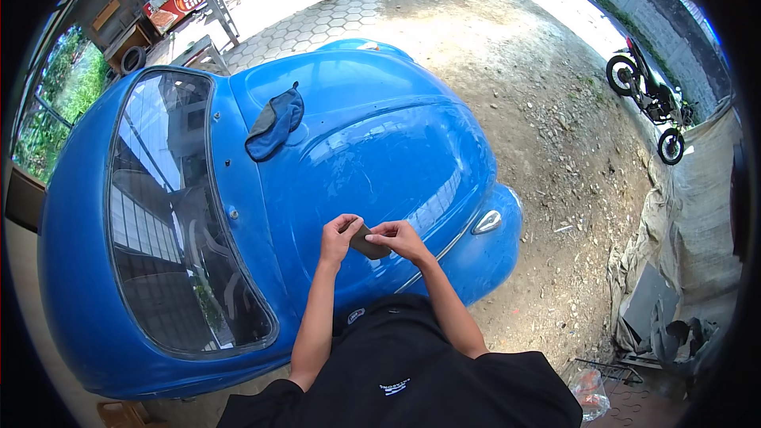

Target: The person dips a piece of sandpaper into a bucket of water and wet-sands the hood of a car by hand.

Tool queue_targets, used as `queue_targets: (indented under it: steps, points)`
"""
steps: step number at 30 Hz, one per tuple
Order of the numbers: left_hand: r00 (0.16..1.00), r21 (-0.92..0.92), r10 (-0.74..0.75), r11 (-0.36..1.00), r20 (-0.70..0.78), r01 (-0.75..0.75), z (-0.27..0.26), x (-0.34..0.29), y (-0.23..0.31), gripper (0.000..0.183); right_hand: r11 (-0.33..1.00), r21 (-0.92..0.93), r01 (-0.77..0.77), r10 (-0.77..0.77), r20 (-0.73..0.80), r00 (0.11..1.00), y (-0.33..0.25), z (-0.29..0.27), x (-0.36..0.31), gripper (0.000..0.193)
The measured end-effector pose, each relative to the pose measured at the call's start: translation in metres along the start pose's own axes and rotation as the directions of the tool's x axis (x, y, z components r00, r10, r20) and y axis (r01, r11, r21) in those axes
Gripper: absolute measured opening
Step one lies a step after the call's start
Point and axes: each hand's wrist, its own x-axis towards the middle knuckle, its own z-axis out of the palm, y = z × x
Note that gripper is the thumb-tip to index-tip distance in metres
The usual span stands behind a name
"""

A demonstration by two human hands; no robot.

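Both my hands pinch one small, dark grey-brown flat sheet (pixel 370 248) that looks like sandpaper. My left hand (pixel 337 236) grips its left edge between thumb and fingers, while my right hand (pixel 402 241) pinches the upper right side. The sheet is held over the near side of a blue car's rounded hood (pixel 372 158), close to my black shirt. Farther off, a blue and grey cloth (pixel 276 123) lies crumpled on the hood near the windshield (pixel 170 206). Light reflections and faint marks show on the blue paint.
A chrome-trimmed lamp (pixel 487 222) sits on the car's right front fender. Gravelly ground (pixel 555 143) runs beyond it to a parked motorcycle (pixel 654 95). Grey sheeting (pixel 701 182) hangs at the right above scrap pieces (pixel 674 333). Metal posts and a tyre (pixel 133 60) stand at the back left.
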Motion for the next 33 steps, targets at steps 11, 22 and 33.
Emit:
queue_targets:
  steps: [11,22,33]
  points:
    - [0.993,0.044,-0.021,0.999,0.117,0.016,-0.003,0.005,-0.005,0.015,0.949,-0.306,0.072,-0.096,-0.063,0.993,-0.013,0.005,0.001,0.032]
    - [1.000,-0.087,0.026,0.996,-0.006,-0.026,-0.017,0.013,-0.009,0.015,0.915,-0.400,0.044,-0.069,-0.048,0.996,-0.018,-0.004,-0.005,0.031]
    - [0.976,-0.106,0.065,0.993,0.209,-0.044,-0.013,0.040,-0.002,0.024,0.920,-0.277,0.276,-0.285,0.007,0.958,-0.006,0.008,0.024,0.031]
